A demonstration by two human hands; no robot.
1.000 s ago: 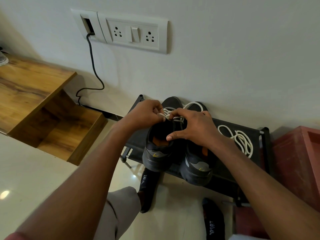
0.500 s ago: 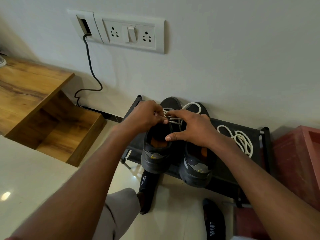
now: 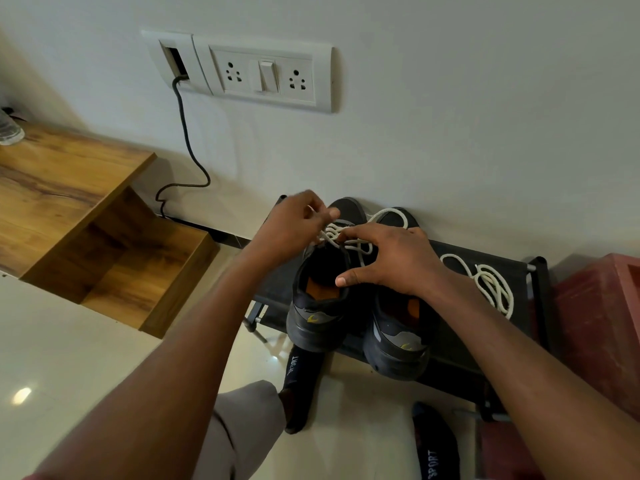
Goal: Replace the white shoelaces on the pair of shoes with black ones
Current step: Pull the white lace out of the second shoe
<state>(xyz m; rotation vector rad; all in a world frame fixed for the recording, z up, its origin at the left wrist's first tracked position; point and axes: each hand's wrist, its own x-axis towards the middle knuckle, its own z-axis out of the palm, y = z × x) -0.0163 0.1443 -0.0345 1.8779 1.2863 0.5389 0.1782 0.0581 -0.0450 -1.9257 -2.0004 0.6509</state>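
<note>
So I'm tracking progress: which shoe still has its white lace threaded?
The left shoe, under both hands: white lace crosses its eyelets. The right shoe shows none; a loose white lace lies beside it.

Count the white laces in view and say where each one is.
2. One white lace is still threaded in the left shoe, pulled by the left hand beside the right hand. The other lies loose on the rack. Black laces aren't visible.

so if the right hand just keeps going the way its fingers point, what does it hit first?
Probably the white lace on the left shoe: the right hand points left and away across it. Beyond that sits the left hand. Depth is unclear.
</note>
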